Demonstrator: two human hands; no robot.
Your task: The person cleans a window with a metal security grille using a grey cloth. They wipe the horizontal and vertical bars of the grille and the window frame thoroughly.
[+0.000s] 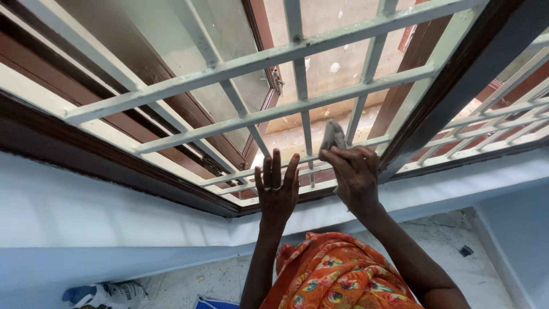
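Observation:
My left hand [277,189] lies flat, fingers spread, against the lower bars of a white metal window grille [269,57]; a ring sits on one finger. My right hand [355,174] is closed around a grey cloth [333,136] and presses it onto a grille bar beside the dark brown window frame [457,80]. The cloth's upper end sticks out above my fingers. Both arms reach up from an orange flowered garment [331,274].
Beyond the grille an open brown-framed window pane [223,74] swings outward over a tan ledge. A pale blue wall [86,217] runs under the sill. A marbled floor [457,252] holds a white and blue bag [106,294] at lower left.

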